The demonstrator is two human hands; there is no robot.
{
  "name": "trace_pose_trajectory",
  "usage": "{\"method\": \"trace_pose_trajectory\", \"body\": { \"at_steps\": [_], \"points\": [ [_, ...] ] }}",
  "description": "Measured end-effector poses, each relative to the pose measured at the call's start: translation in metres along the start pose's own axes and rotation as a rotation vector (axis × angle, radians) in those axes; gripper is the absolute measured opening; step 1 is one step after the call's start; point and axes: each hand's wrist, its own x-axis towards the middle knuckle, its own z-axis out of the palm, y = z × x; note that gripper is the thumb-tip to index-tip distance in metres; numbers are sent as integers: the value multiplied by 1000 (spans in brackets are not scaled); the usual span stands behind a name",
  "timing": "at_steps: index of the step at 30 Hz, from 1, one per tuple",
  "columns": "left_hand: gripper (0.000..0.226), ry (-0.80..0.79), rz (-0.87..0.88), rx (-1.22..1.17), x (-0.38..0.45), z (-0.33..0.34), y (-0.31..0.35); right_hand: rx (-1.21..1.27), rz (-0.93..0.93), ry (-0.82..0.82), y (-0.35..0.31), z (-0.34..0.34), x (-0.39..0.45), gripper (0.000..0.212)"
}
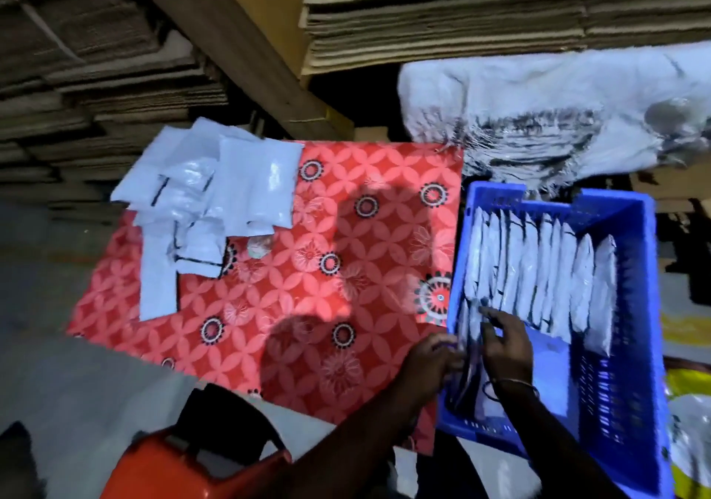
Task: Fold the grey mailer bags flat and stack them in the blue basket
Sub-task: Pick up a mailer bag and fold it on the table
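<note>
A blue basket [638, 306] stands to the right of a red patterned cloth [307, 287]. Inside it, several folded grey mailer bags [538, 279] stand on edge in a row. At the basket's near left corner, both hands hold one folded mailer bag [470, 329] upright against the left wall. My left hand [431, 360] grips it from over the rim. My right hand [504, 348] is inside the basket, fingers curled on the bag's other side. A loose pile of unfolded mailer bags [200, 206] lies on the cloth's far left corner.
Stacks of flattened cardboard [461, 17] fill the back and left. A large white plastic bundle [558, 113] lies behind the basket. An orange plastic stool [184, 464] sits at the bottom left, and a yellow bag [688, 387] is right of the basket.
</note>
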Motion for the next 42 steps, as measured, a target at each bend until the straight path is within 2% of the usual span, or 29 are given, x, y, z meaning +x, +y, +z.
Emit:
{"method": "trace_pose_trajectory", "body": {
  "at_steps": [2, 5, 8, 10, 13, 14, 19, 23, 26, 30, 32, 34, 35, 37, 39, 42],
  "points": [
    [26, 6, 25, -24, -18, -27, -1, 42, -112, -60, -32, 6, -6, 40],
    [11, 85, 63, -80, -34, -79, -3, 112, -200, -215, -82, 28, -18, 24],
    [20, 150, 114, -137, -58, -139, -3, 130, -234, -366, -127, 66, -35, 16],
    [19, 260, 138, -205, -69, -181, -10, 124, -278, -480, -152, 96, -51, 26],
    [12, 384, 202, -310, -83, -251, -21, 52, -282, -649, -182, 149, -75, 9],
    [13, 418, 222, -338, -85, -275, -23, 19, -291, -703, -190, 169, -82, 11],
    [22, 668, 332, -257, -84, -404, -24, -138, -252, -927, -226, 285, -117, 17],
    [15, 809, 434, -47, -78, -508, -19, -212, -233, -952, -260, 385, -145, 27],
    [46, 872, 473, 123, -63, -584, -12, -255, -182, -912, -279, 457, -161, 37],
    [69, 752, 353, 205, -21, -650, -15, -234, -79, -782, -296, 505, -172, 39],
    [71, 710, 295, 215, -21, -655, -2, -198, -14, -742, -306, 520, -176, 32],
    [57, 677, 296, 219, -35, -645, 16, -175, -18, -728, -300, 536, -174, 32],
    [50, 665, 301, 197, -35, -642, 17, -158, -22, -759, -270, 554, -162, 36],
    [52, 648, 303, 151, -34, -638, 17, -127, -63, -827, -234, 573, -147, 52],
    [54, 639, 305, 81, -33, -633, 12, -74, -62, -841, -252, 566, -155, 67],
    [29, 619, 291, 14, -39, -620, -4, -64, -28, -777, -290, 542, -173, 74]
  ]
}}
